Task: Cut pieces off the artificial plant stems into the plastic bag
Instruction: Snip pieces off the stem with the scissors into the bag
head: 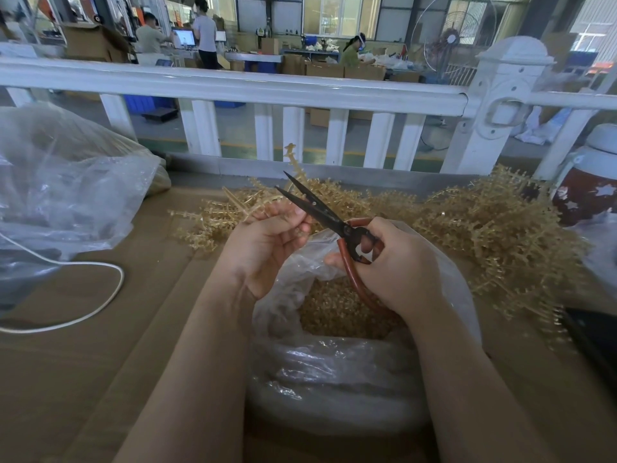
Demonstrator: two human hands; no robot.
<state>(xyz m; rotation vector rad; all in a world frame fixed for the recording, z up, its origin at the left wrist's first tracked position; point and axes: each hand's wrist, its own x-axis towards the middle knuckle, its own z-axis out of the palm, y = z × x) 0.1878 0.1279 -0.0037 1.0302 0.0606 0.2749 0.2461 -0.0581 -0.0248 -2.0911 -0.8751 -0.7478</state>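
Note:
My left hand [267, 242] pinches a tan artificial plant stem [247, 205] just above the clear plastic bag [334, 372]. My right hand [397, 265] grips red-handled scissors [334, 218]; their dark blades stand slightly apart and point up-left past my left fingers. The bag lies open under both hands and holds a heap of small tan cut pieces [334, 312]. A large pile of uncut tan stems [467, 225] spreads across the table behind and to the right of my hands.
A big clear bag [66, 182] bulges at the left, with a white cable [83, 289] looping below it. A white fence [233, 85] borders the far table edge. A red-and-white jar [587, 185] stands at the right; a dark object [594, 335] lies near the right edge.

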